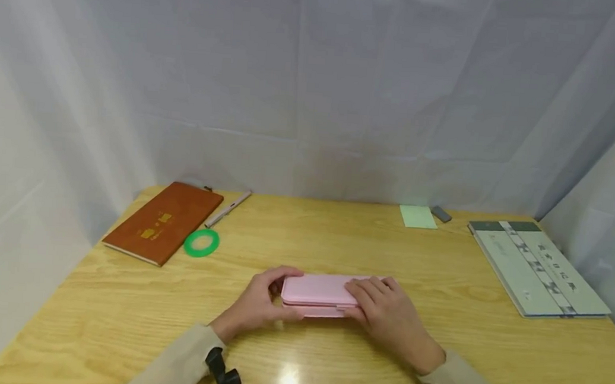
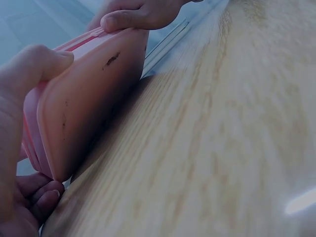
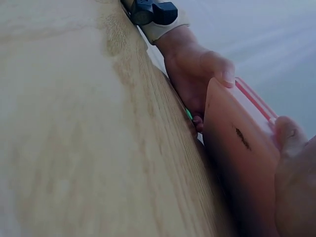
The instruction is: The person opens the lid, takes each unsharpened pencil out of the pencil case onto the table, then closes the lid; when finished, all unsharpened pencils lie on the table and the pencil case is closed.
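Note:
Both hands hold a pink pencil case (image 1: 315, 289) just over the table, near the middle of the head view. My left hand (image 1: 258, 303) grips its left end, thumb along the near edge and the other fingers around the far side. On the right part, my right hand (image 1: 389, 312) lays its fingers over the lid, with the thumb at the front edge by a small clasp (image 1: 343, 307). Dark scuffs mark the underside of the case (image 2: 94, 94) in the left wrist view. A narrow seam runs along its front between lid and base.
At left lie a brown notebook (image 1: 166, 222), a pen (image 1: 228, 209) and a green tape roll (image 1: 189, 248). Toward the back right are a pale green sticky note (image 1: 417, 216) and a grey eraser-like block (image 1: 441, 214). A pale green book (image 1: 527, 264) lies at right. White curtains hang behind.

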The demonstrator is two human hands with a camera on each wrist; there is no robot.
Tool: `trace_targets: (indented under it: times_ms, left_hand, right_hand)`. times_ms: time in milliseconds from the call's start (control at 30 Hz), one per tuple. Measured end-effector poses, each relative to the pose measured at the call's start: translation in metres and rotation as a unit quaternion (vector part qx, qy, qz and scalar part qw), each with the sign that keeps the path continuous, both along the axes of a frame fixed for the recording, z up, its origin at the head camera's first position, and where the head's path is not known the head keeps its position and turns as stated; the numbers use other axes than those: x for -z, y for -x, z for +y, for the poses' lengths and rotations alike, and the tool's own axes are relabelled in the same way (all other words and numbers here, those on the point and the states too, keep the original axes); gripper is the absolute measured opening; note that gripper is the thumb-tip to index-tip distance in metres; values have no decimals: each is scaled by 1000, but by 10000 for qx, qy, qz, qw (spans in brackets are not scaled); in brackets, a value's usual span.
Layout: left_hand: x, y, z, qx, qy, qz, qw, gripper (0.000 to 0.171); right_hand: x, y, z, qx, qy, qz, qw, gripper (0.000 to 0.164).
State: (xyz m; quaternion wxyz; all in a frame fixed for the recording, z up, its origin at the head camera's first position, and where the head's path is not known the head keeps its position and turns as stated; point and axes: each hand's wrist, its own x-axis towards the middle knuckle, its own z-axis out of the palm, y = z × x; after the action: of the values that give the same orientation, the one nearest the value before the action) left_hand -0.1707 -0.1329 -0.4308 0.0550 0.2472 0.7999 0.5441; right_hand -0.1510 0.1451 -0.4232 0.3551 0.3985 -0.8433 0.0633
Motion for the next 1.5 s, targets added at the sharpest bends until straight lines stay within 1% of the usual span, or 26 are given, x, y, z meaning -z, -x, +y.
trace_targets:
  times_ms: [67,133,200,267,367,433,467,567,633,767,833,933,1000,1067,1133,1200,1233,1267,1300,1367,1433,1467,1500]
  left_hand:
    - [0,0,-1,-51,32,38,10000,64]
    - [1,-1,-2,-113,160,120,9997,66]
    - [1,-1,-1,-104,246,157,9995,72]
    - [2,-2,-1,-98,383,201,9990,82]
    - [2,-4,0,-132,557,236,9981,100]
    - [1,-5,1,-194,699,282,9970,109]
    - [1,-5,1,-208,746,300,9965,113]
    - [1,-5,2,-275,786,275,9962,125]
    - [1,-5,3,-378,842,223,9955,132]
    - [1,-4,3,-500,847,175,9950,142]
    - [0,-5,3,-487,840,156,9952,144]
    - [0,-6,3,-463,866,161,9950,145]
    - [0,-6,3,-443,891,166,9949,145]
    - [0,-6,3,-446,932,191,9945,145]
    - [0,-6,4,-454,929,190,9945,144]
    - [1,-6,5,-423,918,211,9947,144]
    - [1,-6,5,-397,921,206,9947,143]
    - [1,-6,6,-379,934,203,9947,143]
    - [1,-6,7,-363,955,206,9946,143]
    - [1,-7,7,-371,988,202,9942,142]
    - [1,-8,7,-430,1030,182,9936,142]
    - [0,-9,6,-460,1039,198,9933,142]
    - [0,-9,5,-487,1053,187,9931,142]
  right_hand:
    - [-2,0,0,-33,1,-239,9997,58]
    - [-4,0,2,-105,29,-504,9987,56]
    - [-8,1,4,-228,102,-652,9976,55]
    - [-13,6,5,-411,204,-543,9975,53]
    - [-23,17,5,-654,417,-148,9969,51]
    - [-31,27,5,-685,553,13,9961,51]
    - [-34,32,6,-658,619,-4,9959,51]
    - [-44,49,7,-518,848,-454,9940,47]
    - [-50,62,7,-450,1001,-851,9903,36]
    - [-55,88,6,-367,1285,-1629,9775,13]
    - [-54,97,6,-337,1390,-1938,9706,11]
    - [-51,106,6,-404,1521,-2173,9633,11]
    - [-49,109,8,-545,1651,-2096,9622,16]
    - [-49,109,10,-712,1817,-1745,9651,25]
    - [-50,104,12,-913,1936,-1262,9686,32]
    - [-51,94,16,-1040,1932,-862,9718,34]
    - [-50,87,18,-1121,1874,-820,9724,33]
    - [-49,80,20,-1212,1752,-897,9729,29]
    - [-46,72,23,-1277,1565,-1076,9734,25]
    - [-39,59,27,-1274,1159,-1671,9708,17]
    - [-31,50,31,-1122,748,-2304,9637,12]
    - [-27,47,32,-996,563,-2526,9608,12]
    - [-24,46,32,-851,399,-2653,9596,12]
